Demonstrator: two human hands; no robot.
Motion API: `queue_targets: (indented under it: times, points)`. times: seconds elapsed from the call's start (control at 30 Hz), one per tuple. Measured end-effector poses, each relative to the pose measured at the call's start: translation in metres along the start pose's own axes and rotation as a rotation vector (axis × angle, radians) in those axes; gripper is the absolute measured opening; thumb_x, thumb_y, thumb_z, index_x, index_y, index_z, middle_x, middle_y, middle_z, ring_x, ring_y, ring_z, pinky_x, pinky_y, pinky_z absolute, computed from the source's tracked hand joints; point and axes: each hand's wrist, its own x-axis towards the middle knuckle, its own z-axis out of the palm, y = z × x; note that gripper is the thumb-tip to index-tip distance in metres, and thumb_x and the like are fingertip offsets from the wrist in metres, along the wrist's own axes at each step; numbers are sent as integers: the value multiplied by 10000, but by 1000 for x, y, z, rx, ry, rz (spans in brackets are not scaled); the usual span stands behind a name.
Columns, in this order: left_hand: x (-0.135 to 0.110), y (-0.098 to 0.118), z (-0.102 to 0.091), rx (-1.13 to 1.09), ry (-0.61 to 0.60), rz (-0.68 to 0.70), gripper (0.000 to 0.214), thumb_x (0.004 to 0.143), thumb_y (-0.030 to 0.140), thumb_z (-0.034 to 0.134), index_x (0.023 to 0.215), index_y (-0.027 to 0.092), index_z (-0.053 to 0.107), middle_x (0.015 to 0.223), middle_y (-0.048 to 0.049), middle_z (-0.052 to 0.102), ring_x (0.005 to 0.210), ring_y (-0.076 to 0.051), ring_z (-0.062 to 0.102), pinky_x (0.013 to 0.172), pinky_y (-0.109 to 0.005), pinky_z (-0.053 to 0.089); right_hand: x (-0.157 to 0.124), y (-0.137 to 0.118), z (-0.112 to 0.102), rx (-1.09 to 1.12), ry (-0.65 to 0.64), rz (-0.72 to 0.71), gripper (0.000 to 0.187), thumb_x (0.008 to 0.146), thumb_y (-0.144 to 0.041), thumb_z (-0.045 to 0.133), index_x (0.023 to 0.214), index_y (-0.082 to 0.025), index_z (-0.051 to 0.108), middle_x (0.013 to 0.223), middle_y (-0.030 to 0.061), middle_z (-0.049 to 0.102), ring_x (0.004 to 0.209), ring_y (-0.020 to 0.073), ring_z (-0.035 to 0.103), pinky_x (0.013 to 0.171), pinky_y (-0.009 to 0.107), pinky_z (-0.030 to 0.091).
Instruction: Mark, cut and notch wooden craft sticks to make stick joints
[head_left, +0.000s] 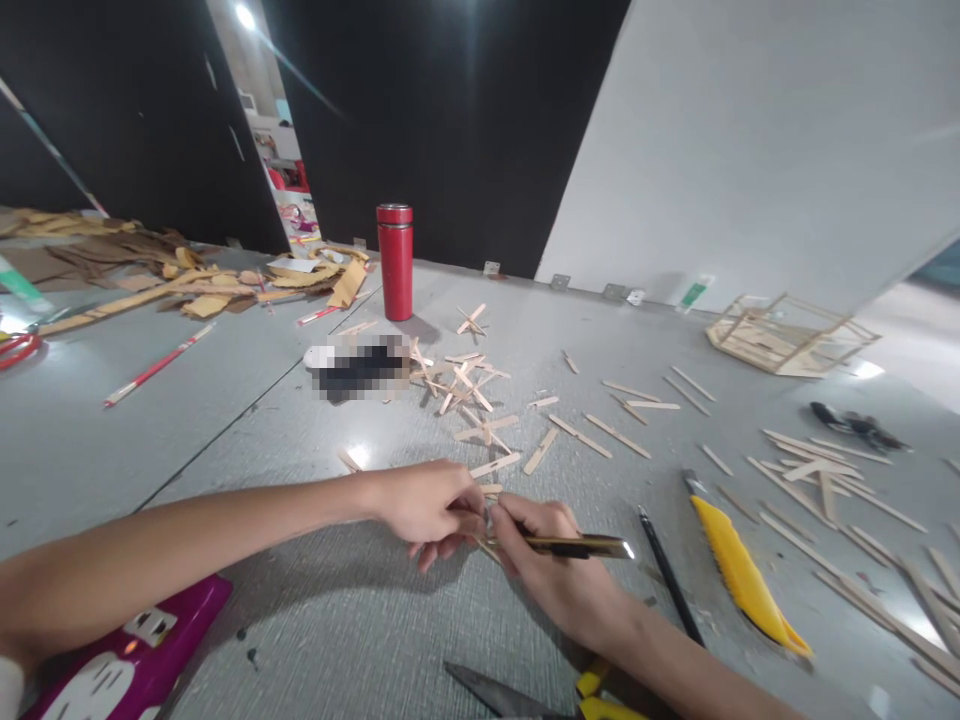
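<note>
Bench work by two bare hands, parts in descending order of size. A grey surface extended beneath and around both hands; beyond them stood a black panel and, further to the right hand's side, a pale panel. A heap of brown and yellow scraps lay far off, beyond the left forearm. The left hand was curled, its fingers drawn in just beside the other hand; whether they were clamped on anything could not be told. The right hand was closed around a gold-coloured tool, thumb along its near end. An openwork wooden frame rested well beyond the right hand, to its right. A purple case lay under the left forearm, partly hidden by it; a red flask stood upright beyond the left hand. To the right of the right hand lay a yellow tool and, nearer to it, a black pen. The gold-coloured tool projected rightward from the right hand's grip. Flat wooden sticks were scattered beyond both hands, some crossed; the smallest visible part, a thin stick, showed between the two hands, largely covered by fingers
</note>
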Motion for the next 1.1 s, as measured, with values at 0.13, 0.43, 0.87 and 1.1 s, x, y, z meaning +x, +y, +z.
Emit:
queue_targets:
  times: [0.13,0.43,0.87,1.1]
  points:
    - [-1,0,0,-8,-6,-12,290,1006,236,525,722,176,530,555,46,575,390,-105,601,364,-177,427,-5,7,2,88,7,111,486,1107,-425,320,682,-234,459,485,-57,504,385,97,445,441,226,380]
    - [-2,2,0,-17,-5,-16,316,1009,260,538,704,180,528,550,44,570,398,-108,603,368,-181,425,-5,11,3,89,2,110,457,1088,-442,388,695,-229,480,544,-35,537,452,105,460,445,223,351]
    - [-2,2,1,-26,20,-4,307,1016,280,541,725,183,516,547,51,557,373,-115,593,328,-173,415,-3,12,2,10,-14,44,406,1081,-370,420,698,-235,411,590,-58,457,530,111,408,520,261,296]
    - [-3,0,-1,-14,13,24,331,1020,303,530,716,174,528,555,38,563,395,-113,601,352,-176,442,-1,1,1,8,-29,-22,413,1079,-366,447,693,-233,383,630,-65,375,571,113,352,548,273,280]
